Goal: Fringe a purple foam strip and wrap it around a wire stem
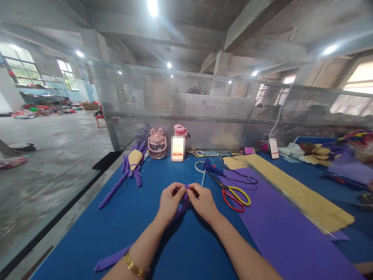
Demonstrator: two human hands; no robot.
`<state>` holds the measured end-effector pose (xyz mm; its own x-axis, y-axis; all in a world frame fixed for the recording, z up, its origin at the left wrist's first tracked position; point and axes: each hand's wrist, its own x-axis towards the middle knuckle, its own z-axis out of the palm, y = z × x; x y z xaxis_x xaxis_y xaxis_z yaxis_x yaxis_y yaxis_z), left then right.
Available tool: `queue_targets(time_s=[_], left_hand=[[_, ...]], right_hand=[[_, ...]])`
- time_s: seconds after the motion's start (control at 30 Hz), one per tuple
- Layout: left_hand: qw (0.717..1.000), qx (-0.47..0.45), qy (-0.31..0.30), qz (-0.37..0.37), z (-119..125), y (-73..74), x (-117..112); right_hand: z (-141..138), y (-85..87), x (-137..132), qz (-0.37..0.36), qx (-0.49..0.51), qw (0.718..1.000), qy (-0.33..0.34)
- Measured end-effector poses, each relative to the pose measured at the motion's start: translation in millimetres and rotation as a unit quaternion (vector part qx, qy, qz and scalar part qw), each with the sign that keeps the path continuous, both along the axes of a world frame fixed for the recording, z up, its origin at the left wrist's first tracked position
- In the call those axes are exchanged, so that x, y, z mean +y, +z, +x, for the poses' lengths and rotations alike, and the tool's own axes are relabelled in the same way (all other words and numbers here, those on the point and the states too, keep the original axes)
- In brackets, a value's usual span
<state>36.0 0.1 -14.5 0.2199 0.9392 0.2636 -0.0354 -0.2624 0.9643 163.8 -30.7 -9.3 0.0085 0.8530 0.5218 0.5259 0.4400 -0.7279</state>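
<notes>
Both hands meet over the middle of the blue table. My left hand (pixel 171 200) pinches the end of a purple strip (pixel 115 257), which looks like crepe paper or thin foam. My right hand (pixel 201 200) pinches the same end from the other side, thumbs and fingertips close together. From there the strip passes under my left forearm and comes out flat at the lower left. Scissors (pixel 233 197) with one red and one yellow handle lie to the right of my right hand, blades apart. A large purple sheet (pixel 279 217) is spread beyond them.
A yellow sheet (pixel 291 182) with a thin metal rod along it lies at right. Purple lavender-like sprigs (pixel 112 191) rest at far left. A pink bottle (pixel 157 144), a glue gun (pixel 212 167) and a phone (pixel 274 148) stand or lie before the perforated metal screen (pixel 180 93).
</notes>
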Motion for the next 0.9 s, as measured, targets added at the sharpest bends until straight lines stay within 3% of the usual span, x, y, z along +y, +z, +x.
queue_targets(time_s=[0.4, 0.57, 0.63, 0.7, 0.73, 0.9], left_hand=[[0.999, 0.034, 0.005, 0.019, 1, -3.3, 1], [1.0, 0.018, -0.006, 0.011, 2, -3.1, 3], [1.0, 0.01, -0.004, 0.004, 2, -4.0, 4], [1.0, 0.007, 0.004, 0.001, 3, -5.3, 5], [1.0, 0.007, 0.007, 0.002, 3, -6.0, 5], [1.0, 0.003, 0.014, 0.012, 3, -8.2, 5]], right_hand=[[6, 1.4, 0, 0.015, 0.006, 1.0, -0.023], [22, 17.0, 0, 0.019, 0.036, 0.997, -0.058], [40, 29.3, 2, 0.029, 0.032, 0.994, -0.103], [70, 42.2, 3, 0.031, -0.064, 0.982, -0.176], [88, 47.8, 4, 0.018, -0.139, 0.961, -0.238], [202, 56.2, -8, -0.065, -0.211, 0.888, -0.402]])
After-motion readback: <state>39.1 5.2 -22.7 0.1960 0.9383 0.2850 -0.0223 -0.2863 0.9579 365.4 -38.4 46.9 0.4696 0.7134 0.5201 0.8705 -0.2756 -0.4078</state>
